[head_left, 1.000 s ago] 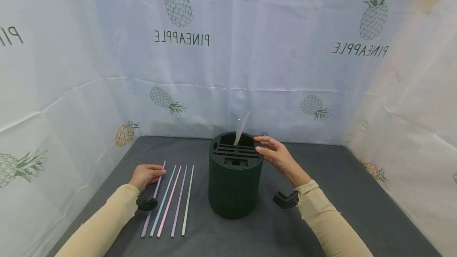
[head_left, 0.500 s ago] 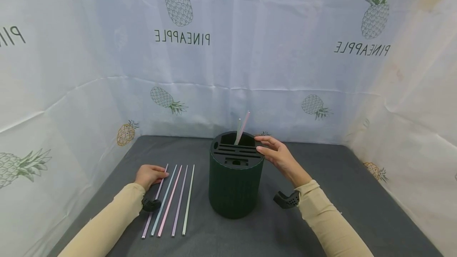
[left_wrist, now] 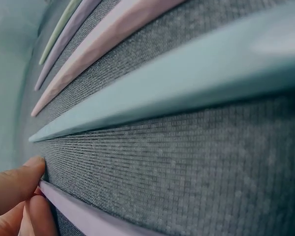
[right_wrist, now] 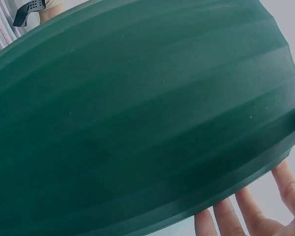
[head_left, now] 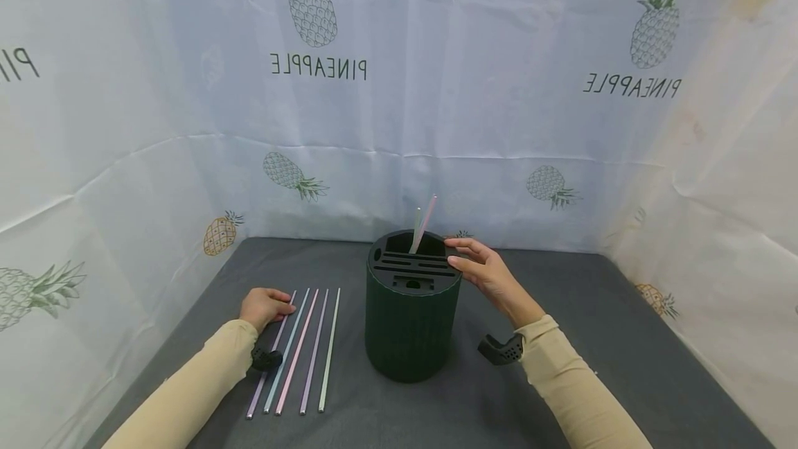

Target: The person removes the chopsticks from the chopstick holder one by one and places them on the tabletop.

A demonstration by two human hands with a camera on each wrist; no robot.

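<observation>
Beside the dark green utensil holder (head_left: 408, 338), several pastel chopsticks lie side by side on the grey cloth. My left hand (head_left: 264, 307) pinches the far, thin end of the leftmost purple chopstick (left_wrist: 83, 211); part of that chopstick is hidden under my wrist. To its right lie a blue chopstick (left_wrist: 152, 83), a pink chopstick (head_left: 297, 352), another purple chopstick (head_left: 314, 352) and a pale green chopstick (head_left: 329, 352). My right hand (head_left: 489, 276) rests its fingertips and thumb against the holder's upper right side and rim, fingers spread in the right wrist view.
A pink chopstick (head_left: 424, 220) and a pale greenish one (head_left: 416, 224) stand tilted in the holder's rear compartment. Slots and a smaller opening mark the front of its top. White pineapple-print cloth (head_left: 474, 89) hangs behind the grey-covered table (head_left: 561, 366) and along both sides.
My left hand has shifted slightly right, and the far end of the purple chopstick has moved right with it. My right hand stays on the holder.
</observation>
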